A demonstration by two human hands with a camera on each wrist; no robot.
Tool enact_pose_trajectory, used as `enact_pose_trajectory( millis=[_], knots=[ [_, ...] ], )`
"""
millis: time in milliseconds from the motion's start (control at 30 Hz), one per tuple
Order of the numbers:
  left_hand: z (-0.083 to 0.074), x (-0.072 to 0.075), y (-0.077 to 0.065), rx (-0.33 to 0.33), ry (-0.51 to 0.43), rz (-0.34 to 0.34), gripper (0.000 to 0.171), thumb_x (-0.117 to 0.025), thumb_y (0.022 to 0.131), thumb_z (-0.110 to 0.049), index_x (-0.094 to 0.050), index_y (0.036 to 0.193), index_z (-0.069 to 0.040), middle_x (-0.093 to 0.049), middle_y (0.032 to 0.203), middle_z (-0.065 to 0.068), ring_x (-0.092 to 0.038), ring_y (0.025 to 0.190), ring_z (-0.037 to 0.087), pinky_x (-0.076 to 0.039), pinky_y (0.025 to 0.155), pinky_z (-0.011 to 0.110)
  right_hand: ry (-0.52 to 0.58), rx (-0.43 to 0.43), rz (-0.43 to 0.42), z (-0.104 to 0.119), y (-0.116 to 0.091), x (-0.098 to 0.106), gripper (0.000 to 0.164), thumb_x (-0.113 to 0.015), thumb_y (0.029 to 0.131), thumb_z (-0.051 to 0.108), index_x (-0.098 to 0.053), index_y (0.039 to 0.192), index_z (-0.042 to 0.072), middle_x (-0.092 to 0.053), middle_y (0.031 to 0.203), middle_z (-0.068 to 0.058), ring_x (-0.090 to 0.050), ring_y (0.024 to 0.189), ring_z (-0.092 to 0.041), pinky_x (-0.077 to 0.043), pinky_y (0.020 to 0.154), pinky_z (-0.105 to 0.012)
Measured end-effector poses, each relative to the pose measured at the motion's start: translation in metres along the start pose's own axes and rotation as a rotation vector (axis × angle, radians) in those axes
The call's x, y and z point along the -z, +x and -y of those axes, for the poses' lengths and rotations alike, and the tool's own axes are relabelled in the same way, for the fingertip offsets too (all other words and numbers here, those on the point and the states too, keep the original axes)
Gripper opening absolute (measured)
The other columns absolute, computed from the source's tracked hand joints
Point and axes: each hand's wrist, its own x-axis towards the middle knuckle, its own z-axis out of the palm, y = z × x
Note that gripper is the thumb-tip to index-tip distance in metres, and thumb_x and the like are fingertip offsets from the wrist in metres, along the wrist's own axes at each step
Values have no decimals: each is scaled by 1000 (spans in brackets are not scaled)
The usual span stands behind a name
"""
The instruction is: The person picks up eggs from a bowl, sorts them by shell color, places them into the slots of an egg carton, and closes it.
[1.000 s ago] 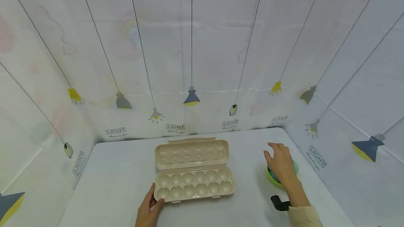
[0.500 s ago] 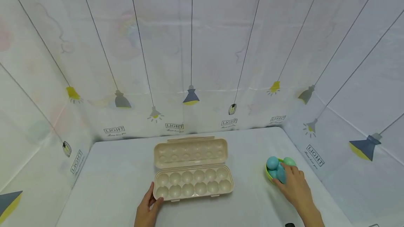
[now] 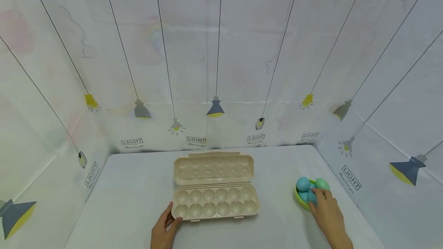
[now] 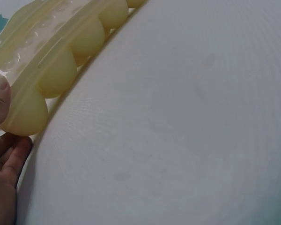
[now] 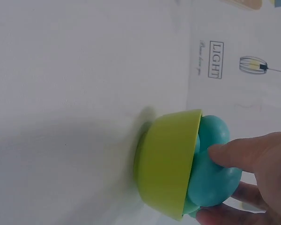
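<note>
A beige egg carton [image 3: 216,203] lies opened out on the table, its cups bare and its lid [image 3: 214,169] folded back behind. My left hand [image 3: 164,229] grips its front left corner, thumb [image 4: 0,101] on the rim and fingers tucked underneath. To the right stands a lime green bowl [image 5: 166,161] heaped with blue eggs and a pale green egg [image 3: 322,184]. Thumb and fingers of my right hand [image 3: 327,212] pinch a blue egg [image 5: 213,180] at the top of the heap, over the bowl's rim. Another blue egg [image 3: 303,184] sits at the bowl's back left.
The white table [image 3: 138,187] runs back to a wall sheet [image 3: 235,60] printed with hanging lamps. More of this sheet rises along the left and right sides. White tabletop lies between the carton and the bowl.
My right hand has come down from above the bowl to its front right side and taken hold of a blue egg. The left hand keeps its grip on the carton. The head view has shifted slightly.
</note>
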Motion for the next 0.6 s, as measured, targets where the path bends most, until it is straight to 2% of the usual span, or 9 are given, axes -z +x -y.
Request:
enact_pose_trajectory(
  millis=[167,267,400,600],
  knots=[
    [0,0,-1,-5,9,-14,73,-73,91,-43,-44,151,-12,-65,131,9,-69,110,19,-52,92,10,23,-19,0,-1,1,-5,54,-71,89,8,-48,136,-7,-44,130,-37,-52,112,-55,-51,89,-64],
    [0,-1,-1,1,3,-15,73,-73,90,-43,-45,150,-12,-65,131,9,-69,111,19,-53,93,12,36,-31,-44,0,-1,-5,54,-70,89,8,-48,135,-10,-44,127,-39,-51,111,-56,-51,87,-65],
    [1,-2,-2,6,-6,-18,73,-74,90,-43,-46,150,-12,-65,130,10,-69,111,21,-53,93,13,76,-12,-163,6,-3,1,55,-71,86,8,-49,132,-11,-46,122,-38,-51,107,-55,-51,82,-65],
    [1,-3,-1,-6,16,-40,73,-73,90,-46,-46,150,-13,-67,129,7,-70,111,20,-56,94,20,211,108,-372,34,8,11,55,-76,81,2,-54,129,-15,-49,115,-34,-52,100,-49,-51,79,-63]
  ],
)
